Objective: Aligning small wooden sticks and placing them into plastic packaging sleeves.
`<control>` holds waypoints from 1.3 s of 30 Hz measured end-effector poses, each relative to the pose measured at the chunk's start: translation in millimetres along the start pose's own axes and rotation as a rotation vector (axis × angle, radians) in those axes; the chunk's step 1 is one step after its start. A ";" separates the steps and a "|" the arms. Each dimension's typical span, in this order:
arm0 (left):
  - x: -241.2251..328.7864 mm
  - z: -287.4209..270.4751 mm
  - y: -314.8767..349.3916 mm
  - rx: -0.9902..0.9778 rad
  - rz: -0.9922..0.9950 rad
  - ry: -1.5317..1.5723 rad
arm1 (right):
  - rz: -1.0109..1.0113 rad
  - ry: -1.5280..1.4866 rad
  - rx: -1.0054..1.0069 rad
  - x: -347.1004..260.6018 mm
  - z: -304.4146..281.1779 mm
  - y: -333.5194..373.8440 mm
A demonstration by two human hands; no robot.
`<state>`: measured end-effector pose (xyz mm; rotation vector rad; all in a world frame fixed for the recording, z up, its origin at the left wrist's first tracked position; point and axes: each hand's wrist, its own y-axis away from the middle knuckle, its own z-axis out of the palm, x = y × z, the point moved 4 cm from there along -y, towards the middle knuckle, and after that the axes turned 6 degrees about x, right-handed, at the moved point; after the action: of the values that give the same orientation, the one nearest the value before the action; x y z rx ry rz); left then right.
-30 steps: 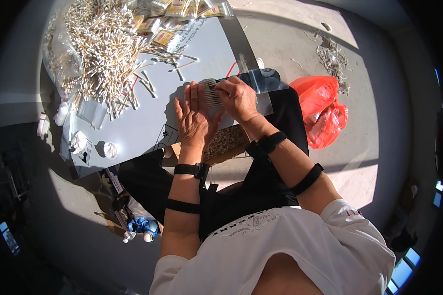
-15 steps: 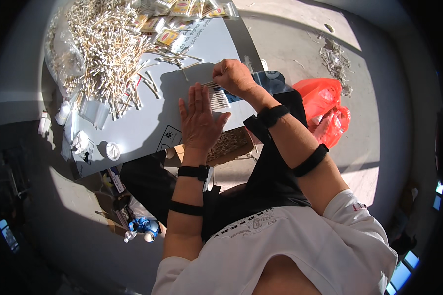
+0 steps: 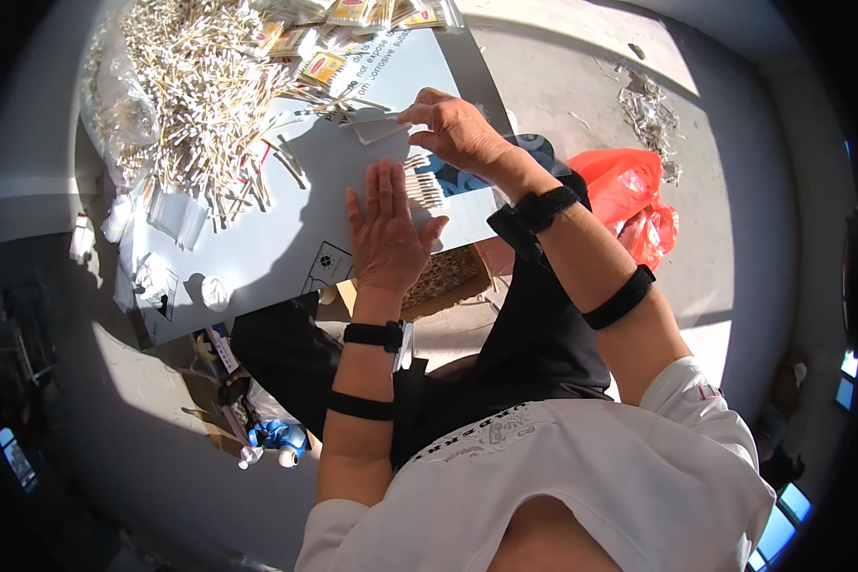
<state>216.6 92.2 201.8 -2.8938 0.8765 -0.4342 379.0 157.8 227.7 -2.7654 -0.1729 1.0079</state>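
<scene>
My left hand lies flat on the grey board, fingers stretched out, its fingertips beside a row of cotton swabs set side by side. The row rests next to a dark blue patterned piece. My right hand is raised just beyond the row, thumb and forefinger apart. Its forefinger tip is close to a loose cotton swab on the board; no swab shows between the fingers. Farther left spreads a large heap of loose cotton swabs, partly in a clear plastic bag.
Filled packets of swabs lie at the back of the board. Empty clear bags and a white crumpled piece are at the left. Below the front edge stands a cardboard box. A red plastic bag is at the right.
My right hand has moved from over the swab row slightly away and left, and its closed fingers have parted. My left hand stays flat in place.
</scene>
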 end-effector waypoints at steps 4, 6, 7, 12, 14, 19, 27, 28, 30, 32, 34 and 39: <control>-1.2 -1.0 1.5 0.015 0.011 0.051 | -0.191 0.179 -0.209 -25.9 -1.6 46.8; -1.5 0.1 1.3 0.030 0.017 0.055 | -0.222 0.228 -0.156 -27.9 3.6 61.5; 0.2 0.0 0.2 0.046 0.022 0.058 | -0.218 0.232 -0.153 -25.3 4.9 64.5; -0.8 2.9 -0.6 0.047 0.030 0.044 | -0.357 0.208 -0.060 -22.1 8.1 65.4; -0.9 3.9 1.5 0.030 0.028 0.015 | -0.369 0.200 -0.047 -21.4 9.6 67.0; 7.8 5.2 6.1 -0.004 0.008 0.004 | -0.452 0.247 0.015 -17.4 8.2 74.1; 22.7 11.3 -2.2 -0.019 0.014 -0.016 | -0.439 0.353 0.059 -13.1 -6.1 81.1; 25.1 13.2 -4.5 -0.014 0.022 -0.011 | -0.420 0.401 0.074 -10.4 -7.6 83.0; 28.5 16.4 -7.1 -0.010 0.032 -0.003 | -0.398 0.452 0.086 -5.8 -9.4 86.4; 29.4 18.7 -9.1 0.033 0.030 -0.002 | -0.240 0.201 0.236 3.0 -18.7 86.5; 28.3 19.9 -8.4 0.018 0.027 0.015 | -0.049 0.078 0.273 10.2 -20.6 85.2; 32.2 16.4 -10.2 -0.001 0.012 0.058 | 0.405 -0.038 0.174 14.8 -18.9 72.9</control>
<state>252.5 82.9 195.6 -2.8889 0.9028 -0.5194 405.7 86.7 216.5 -2.6755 0.4664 1.1021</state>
